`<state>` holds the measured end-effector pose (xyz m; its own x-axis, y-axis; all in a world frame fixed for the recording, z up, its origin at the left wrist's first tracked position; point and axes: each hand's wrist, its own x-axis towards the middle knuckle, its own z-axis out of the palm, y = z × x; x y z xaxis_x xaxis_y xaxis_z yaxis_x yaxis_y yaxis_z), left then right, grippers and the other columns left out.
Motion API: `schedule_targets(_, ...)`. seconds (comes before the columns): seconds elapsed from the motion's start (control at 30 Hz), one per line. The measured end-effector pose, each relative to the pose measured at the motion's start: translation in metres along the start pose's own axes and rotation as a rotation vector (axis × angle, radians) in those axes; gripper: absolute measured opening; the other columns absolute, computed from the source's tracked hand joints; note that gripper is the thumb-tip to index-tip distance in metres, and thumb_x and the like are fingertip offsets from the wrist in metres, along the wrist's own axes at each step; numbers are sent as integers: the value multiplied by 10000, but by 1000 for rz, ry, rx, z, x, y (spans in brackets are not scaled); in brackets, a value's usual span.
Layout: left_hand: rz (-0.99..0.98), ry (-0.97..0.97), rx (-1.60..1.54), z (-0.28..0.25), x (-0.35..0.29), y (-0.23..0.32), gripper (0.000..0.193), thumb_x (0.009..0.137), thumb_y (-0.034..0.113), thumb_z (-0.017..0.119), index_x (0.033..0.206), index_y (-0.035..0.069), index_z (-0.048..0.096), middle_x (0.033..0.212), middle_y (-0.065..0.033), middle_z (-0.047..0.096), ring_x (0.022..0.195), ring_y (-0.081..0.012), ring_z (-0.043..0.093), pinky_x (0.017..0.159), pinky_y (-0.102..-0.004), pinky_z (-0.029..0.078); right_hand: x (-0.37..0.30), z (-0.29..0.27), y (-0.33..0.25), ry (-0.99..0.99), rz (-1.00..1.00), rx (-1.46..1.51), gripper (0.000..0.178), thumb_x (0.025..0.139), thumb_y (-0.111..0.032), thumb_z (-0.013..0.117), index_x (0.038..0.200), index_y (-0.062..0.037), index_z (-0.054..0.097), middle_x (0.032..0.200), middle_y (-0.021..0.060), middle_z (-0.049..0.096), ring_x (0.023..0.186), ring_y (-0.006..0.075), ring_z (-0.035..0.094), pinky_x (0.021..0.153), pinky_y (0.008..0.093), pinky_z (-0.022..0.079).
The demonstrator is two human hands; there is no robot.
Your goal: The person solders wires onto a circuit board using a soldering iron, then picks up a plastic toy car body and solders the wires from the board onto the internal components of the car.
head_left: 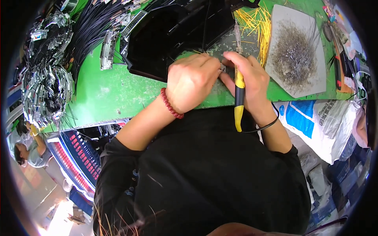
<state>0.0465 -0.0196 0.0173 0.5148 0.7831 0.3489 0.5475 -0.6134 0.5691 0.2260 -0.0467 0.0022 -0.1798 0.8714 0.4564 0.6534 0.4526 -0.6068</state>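
My right hand (255, 80) is closed round a soldering iron (239, 100) with a yellow and black handle. The iron's thin tip end points away from me, and its black cord loops by my right wrist. Close beside it, my left hand (193, 76) has its fingers pinched on a small metal part (223, 68), mostly hidden by the fingertips. My right thumb and forefinger are near that part too. Just beyond my left hand lies a large glossy black plastic tray (157, 47), and a metal connector piece (107, 51) sits to its left.
Yellow thin sticks or wires (260, 35) lie on the green table (96, 94). A grey board (319, 80) bears dark wire scraps. Black cables (88, 31) and a heap of metal connectors (47, 94) are at left. A white bag (327, 129) hangs right; another person (37, 151) is far left.
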Motion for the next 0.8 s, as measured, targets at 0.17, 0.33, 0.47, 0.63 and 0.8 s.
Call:
schedule_targets(0.17, -30, 17, 77, 4, 0, 2, 118, 722, 21, 700, 825, 49, 650, 859, -70, 672, 733, -248, 656, 636, -321, 524, 1, 0, -1, 15, 8, -2, 557, 604, -52, 793, 1135, -121, 639, 674, 23, 559, 612, 208, 516, 527, 326, 428)
schedule_targets(0.33, 53, 67, 34, 11, 3, -3, 113, 719, 15, 699, 815, 52, 653, 837, -53, 666, 725, -241, 652, 615, -311, 521, 0, -6, -5, -71, 66, -38, 562, 629, -13, 804, 1153, -95, 618, 882, 58, 698, 735, 214, 627, 648, 309, 509)
schedule_targets(0.47, 35, 89, 81, 9, 0, -2, 104, 720, 22, 701, 804, 54, 650, 839, -47, 659, 715, -238, 646, 607, -312, 517, -1, -5, -5, -74, 69, -41, 566, 630, -14, 802, 1158, -100, 618, 877, 59, 697, 730, 214, 625, 642, 314, 506)
schedule_targets(0.63, -110, 21, 115, 9, 3, 3, 57, 739, 78, 690, 775, 88, 647, 781, -43, 600, 641, -253, 619, 550, -339, 499, -1, 1, -1, 40, 2, 1, 556, 607, -59, 789, 1136, -130, 631, 661, 16, 570, 614, 204, 515, 526, 332, 425)
schedule_targets(0.8, -142, -47, 161, 8, 11, 8, 58, 762, 101, 664, 731, 89, 616, 746, -52, 564, 617, -265, 607, 524, -361, 489, -9, -10, 12, 41, 101, 224, 469, 748, -48, 744, 1189, -115, 600, 956, 66, 678, 827, 208, 672, 691, 298, 535)
